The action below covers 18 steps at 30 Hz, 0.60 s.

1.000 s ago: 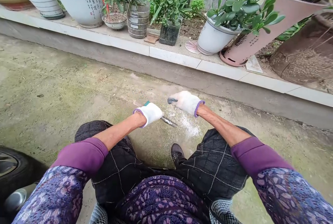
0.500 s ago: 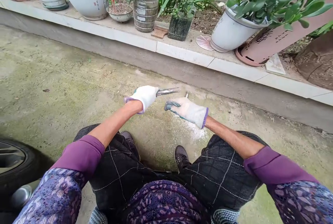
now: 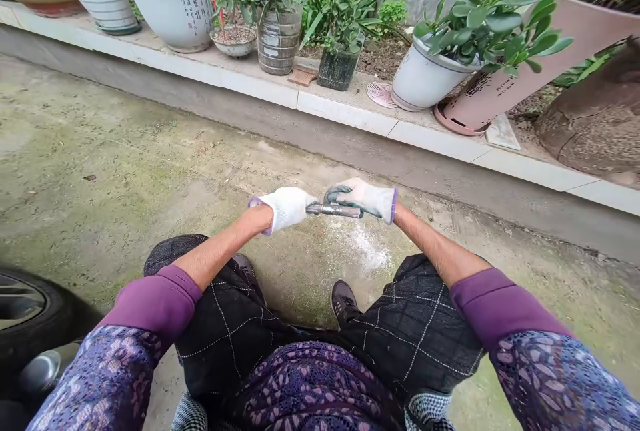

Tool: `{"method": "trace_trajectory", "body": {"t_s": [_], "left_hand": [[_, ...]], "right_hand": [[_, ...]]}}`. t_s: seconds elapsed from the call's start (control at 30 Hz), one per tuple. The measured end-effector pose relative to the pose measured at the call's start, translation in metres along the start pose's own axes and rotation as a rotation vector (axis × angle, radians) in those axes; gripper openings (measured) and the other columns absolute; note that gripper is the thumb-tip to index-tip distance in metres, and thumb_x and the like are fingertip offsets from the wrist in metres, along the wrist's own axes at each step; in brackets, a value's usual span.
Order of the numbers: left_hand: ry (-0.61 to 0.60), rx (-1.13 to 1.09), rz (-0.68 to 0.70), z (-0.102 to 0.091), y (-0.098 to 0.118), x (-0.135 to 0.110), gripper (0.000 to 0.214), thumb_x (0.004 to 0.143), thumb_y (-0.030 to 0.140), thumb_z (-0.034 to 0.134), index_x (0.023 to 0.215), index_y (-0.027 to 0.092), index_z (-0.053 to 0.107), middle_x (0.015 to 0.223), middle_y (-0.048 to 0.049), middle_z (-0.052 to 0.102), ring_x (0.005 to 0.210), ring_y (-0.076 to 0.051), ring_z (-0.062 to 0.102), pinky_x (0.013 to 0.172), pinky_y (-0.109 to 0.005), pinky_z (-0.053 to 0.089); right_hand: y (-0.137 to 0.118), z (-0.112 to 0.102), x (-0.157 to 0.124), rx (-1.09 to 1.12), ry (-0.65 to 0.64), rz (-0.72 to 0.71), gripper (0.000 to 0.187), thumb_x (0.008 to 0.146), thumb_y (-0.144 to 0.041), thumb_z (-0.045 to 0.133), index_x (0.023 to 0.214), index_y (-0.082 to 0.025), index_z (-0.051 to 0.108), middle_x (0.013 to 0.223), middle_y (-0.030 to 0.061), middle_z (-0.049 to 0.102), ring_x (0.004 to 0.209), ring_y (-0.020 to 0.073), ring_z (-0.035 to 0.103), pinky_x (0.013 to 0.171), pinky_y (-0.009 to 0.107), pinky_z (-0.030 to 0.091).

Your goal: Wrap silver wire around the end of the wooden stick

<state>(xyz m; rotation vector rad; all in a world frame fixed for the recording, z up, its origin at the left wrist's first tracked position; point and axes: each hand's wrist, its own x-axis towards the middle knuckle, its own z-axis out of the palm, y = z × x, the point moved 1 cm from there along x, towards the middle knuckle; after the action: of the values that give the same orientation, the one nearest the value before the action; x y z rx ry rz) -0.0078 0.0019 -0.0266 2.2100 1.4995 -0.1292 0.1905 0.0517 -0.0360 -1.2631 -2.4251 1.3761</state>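
My left hand, in a white knitted work glove with a purple cuff, is closed round one end of a narrow grey metal bar. The bar points right, lies nearly level, and has a shiny, worn-looking middle. My right hand, in a matching glove with dark grey-green palm and fingers, is at the bar's far end. Its fingers are curled just behind and above the bar; what they hold is hidden. Below the hands, white powder is scattered on the concrete.
A low tiled ledge runs across in front, bearing several potted plants, among them a white pot and a pink planter. A wheel stands at the lower left. My knees and shoes frame the mossy concrete floor.
My left hand has moved slightly right and down, carrying the metal bar. The right hand has come up to the bar's end; before, the two were apart. The view has shifted a little.
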Motion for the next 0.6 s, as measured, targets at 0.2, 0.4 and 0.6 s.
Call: {"method": "trace_trajectory", "body": {"t_s": [0.2, 0.4, 0.6], "left_hand": [[0.099, -0.535, -0.132, -0.008, -0.003, -0.010, 0.027, 0.086, 0.033, 0.054, 0.101, 0.016, 0.070, 0.059, 0.0033, 0.053, 0.043, -0.009, 0.043, 0.043, -0.021, 0.037], [0.091, 0.097, -0.212, 0.008, -0.016, 0.025, 0.029, 0.090, 0.017, 0.050, 0.107, 0.013, 0.073, 0.092, -0.0134, 0.073, 0.084, -0.024, 0.071, 0.075, -0.032, 0.054], [-0.126, 0.360, -0.116, 0.037, 0.000, 0.039, 0.030, 0.086, 0.005, 0.051, 0.104, 0.007, 0.075, 0.103, -0.0245, 0.073, 0.105, -0.036, 0.070, 0.087, -0.043, 0.054]], "right_hand": [[-0.016, 0.012, -0.007, 0.332, 0.085, 0.120, 0.018, 0.082, -0.033, 0.054, 0.085, -0.018, 0.062, 0.059, -0.0032, 0.045, 0.046, 0.0101, 0.039, 0.040, 0.022, 0.037], [-0.028, 0.035, -0.001, -0.380, 0.071, 0.094, 0.027, 0.092, -0.023, 0.045, 0.095, -0.015, 0.070, 0.087, 0.0078, 0.069, 0.072, 0.0161, 0.059, 0.067, 0.026, 0.047], [-0.008, 0.040, 0.009, -0.486, -0.050, 0.069, 0.022, 0.091, -0.029, 0.057, 0.097, -0.016, 0.073, 0.085, 0.0143, 0.074, 0.087, 0.0275, 0.067, 0.077, 0.035, 0.047]]}}
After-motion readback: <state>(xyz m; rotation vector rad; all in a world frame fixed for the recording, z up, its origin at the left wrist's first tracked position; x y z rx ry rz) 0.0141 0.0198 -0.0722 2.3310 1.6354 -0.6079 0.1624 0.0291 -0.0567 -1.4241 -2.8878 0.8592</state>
